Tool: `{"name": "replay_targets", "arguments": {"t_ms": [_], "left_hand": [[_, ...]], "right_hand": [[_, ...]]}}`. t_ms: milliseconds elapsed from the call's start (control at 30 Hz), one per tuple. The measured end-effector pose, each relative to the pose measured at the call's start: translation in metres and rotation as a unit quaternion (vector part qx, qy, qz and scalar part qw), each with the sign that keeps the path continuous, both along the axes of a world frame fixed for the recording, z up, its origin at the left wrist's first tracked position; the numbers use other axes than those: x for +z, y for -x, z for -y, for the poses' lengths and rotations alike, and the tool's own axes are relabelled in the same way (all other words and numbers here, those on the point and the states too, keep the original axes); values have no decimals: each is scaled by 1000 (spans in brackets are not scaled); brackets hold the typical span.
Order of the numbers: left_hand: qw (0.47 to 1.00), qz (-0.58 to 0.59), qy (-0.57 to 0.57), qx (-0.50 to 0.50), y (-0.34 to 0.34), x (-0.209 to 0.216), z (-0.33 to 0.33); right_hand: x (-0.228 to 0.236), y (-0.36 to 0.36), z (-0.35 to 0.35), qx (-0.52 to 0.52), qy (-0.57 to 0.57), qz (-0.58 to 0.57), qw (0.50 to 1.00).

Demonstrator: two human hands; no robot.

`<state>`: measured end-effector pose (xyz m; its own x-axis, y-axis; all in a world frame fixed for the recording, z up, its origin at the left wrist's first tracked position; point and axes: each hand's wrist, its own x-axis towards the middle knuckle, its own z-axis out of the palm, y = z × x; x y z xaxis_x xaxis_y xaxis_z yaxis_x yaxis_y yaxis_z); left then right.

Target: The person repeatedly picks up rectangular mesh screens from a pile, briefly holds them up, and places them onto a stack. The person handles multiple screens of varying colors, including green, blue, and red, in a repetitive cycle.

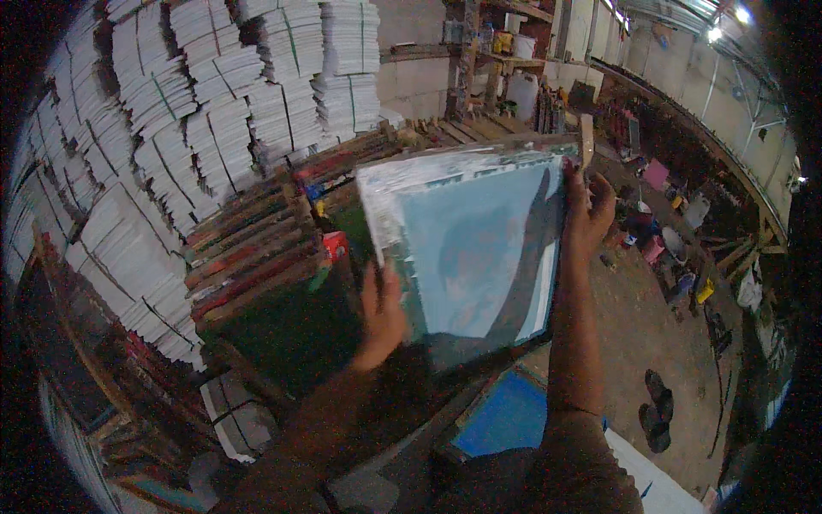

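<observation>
A framed printing screen (467, 257) is held up tilted in front of me. It has a light blue middle and white smears along its top and left borders. My left hand (383, 313) grips its left edge, fingers up along the side. Near the upper right corner, my right hand (589, 210) is closed on the right edge, beside an upright wooden strip (587, 141). A dark curved band, perhaps a shadow, crosses the blue surface. The back of the screen is hidden.
Several wooden frames (244, 270) are stacked at the left, with a small red packet (335, 246) near them. Tall bundles of white sheets (205, 103) line the wall behind. Below lies a blue panel (505, 415). Dark slippers (657, 411) and scattered containers (655, 248) are on the floor at right.
</observation>
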<state>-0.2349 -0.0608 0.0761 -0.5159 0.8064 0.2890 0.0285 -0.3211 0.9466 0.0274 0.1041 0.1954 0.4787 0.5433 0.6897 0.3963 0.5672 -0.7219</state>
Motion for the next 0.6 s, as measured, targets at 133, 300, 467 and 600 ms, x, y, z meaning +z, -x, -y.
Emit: {"name": "replay_targets", "arguments": {"t_ms": [133,300,467,600], "left_hand": [[996,-45,-81,18,54,-16,14],[996,-49,-68,41,128,-73,14],[988,125,-91,1,173,-102,19],[995,87,-53,12,171,-62,42]], "right_hand": [[-1,19,8,252,84,-61,962],[-23,15,-11,337,113,9,934],[-17,34,-4,316,126,31,940],[-29,35,-20,258,90,169,947]]}}
